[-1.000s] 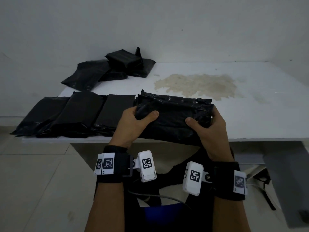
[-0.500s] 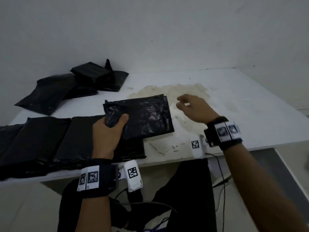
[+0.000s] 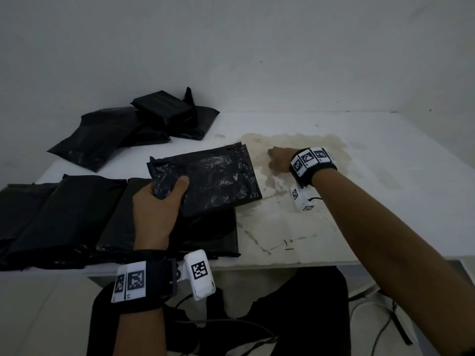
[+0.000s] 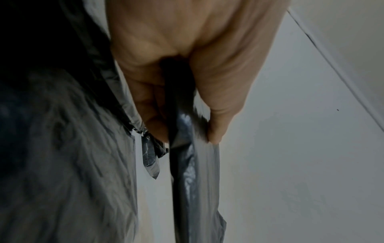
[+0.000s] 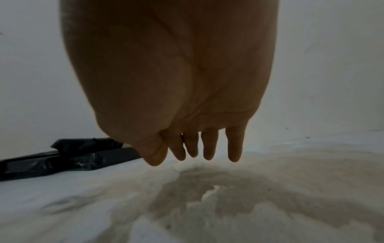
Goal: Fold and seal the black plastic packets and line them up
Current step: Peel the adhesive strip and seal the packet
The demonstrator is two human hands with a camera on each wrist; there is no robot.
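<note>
your left hand [image 3: 156,209] pinches the packet [image 3: 213,178] by its near corner above the row [image 3: 77,214] at the table [image 3: 385,201] edge, while your right hand [image 3: 279,160], fingers loosely extended, seemingly hovers empty over the stain [image 3: 303,145].

The white worktop [image 3: 385,201] is carrying a row of flat black packets [image 3: 64,214] lying side by side along its near edge. A brownish stain [image 3: 295,142] is spreading right of that row. Behind the row, a loose heap of black packets [image 3: 133,129] is resting.
</note>
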